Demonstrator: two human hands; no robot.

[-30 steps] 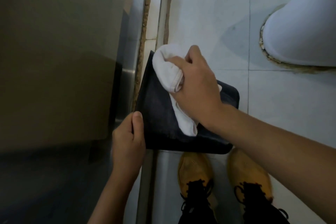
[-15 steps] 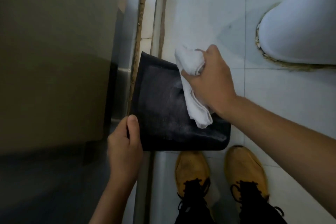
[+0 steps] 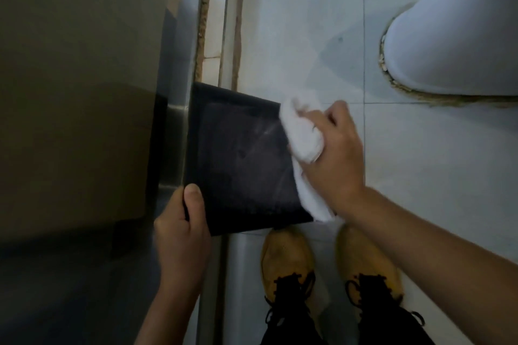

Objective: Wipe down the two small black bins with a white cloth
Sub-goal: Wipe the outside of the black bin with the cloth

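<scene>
One black bin point(image 3: 241, 159) is in view; a second, if there is one, does not show here. It is held up off the floor point(image 3: 308, 36) with a broad dark face turned toward the camera, and I take it as the landmark for everything else.

At the bin's near left corner, the left hand point(image 3: 182, 235) grips it, thumb laid over the front face and fingers wrapped behind. At the bin's right edge, the right hand point(image 3: 333, 154) is closed around a bunched white cloth point(image 3: 304, 140), which presses against that edge and trails down toward the bin's lower right corner. Faint pale streaks on the dark face fan out from the cloth side.

The relation that matters: the bin's face lies to the left of the cloth hand, so any further pass over it would sweep leftward, toward the steadying hand. The right hand is the one placed to wipe; the left only holds. By my judgement this face is partly wiped and the right side is now being worked.

Below the bin stand two tan shoes point(image 3: 286, 255). Left of it is a metal frame point(image 3: 173, 131), and far beyond its right edge a white porcelain base point(image 3: 448, 45) meets the tiles.
</scene>
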